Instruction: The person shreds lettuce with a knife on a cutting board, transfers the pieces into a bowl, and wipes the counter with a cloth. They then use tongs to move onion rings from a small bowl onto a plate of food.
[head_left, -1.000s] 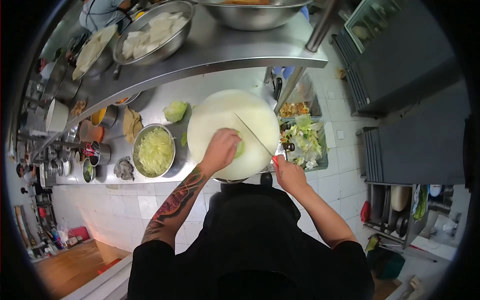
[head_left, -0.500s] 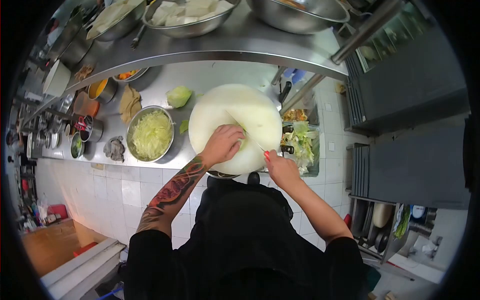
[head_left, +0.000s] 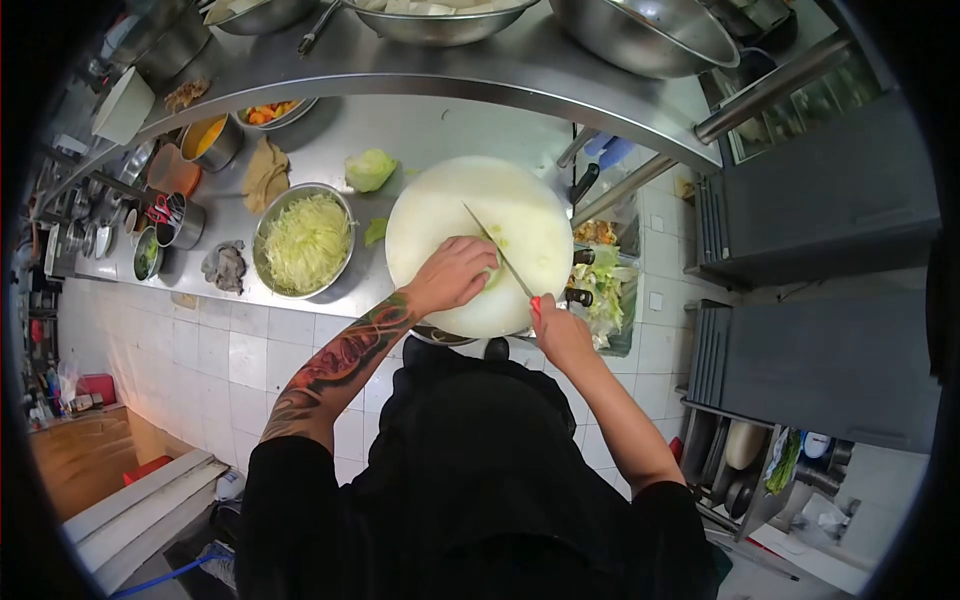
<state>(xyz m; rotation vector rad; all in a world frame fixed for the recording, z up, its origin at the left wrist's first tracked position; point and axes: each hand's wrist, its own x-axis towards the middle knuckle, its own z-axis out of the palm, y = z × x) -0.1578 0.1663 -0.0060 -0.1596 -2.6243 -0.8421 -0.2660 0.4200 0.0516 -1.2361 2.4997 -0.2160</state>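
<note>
On the round white cutting board, my left hand presses down with curled fingers on a piece of pale green cabbage, mostly covered by the hand. My right hand is closed around the red handle of a knife. Its long blade slants across the board, just right of my left fingertips. Small cut bits of cabbage lie by the blade. Left of the board sit a cabbage chunk and a loose leaf. A steel bowl holds a heap of shredded cabbage.
Above the board runs a steel shelf carrying large metal bowls. A tan cloth, a grey rag and pots stand to the left. Beyond the right edge, a bin holds leafy scraps. A black-handled knife rests near the shelf post.
The camera view has shifted slightly, moving the board right and up in the picture. The knife blade now shows more fully beside my left fingers, with small cabbage bits visible near it.
</note>
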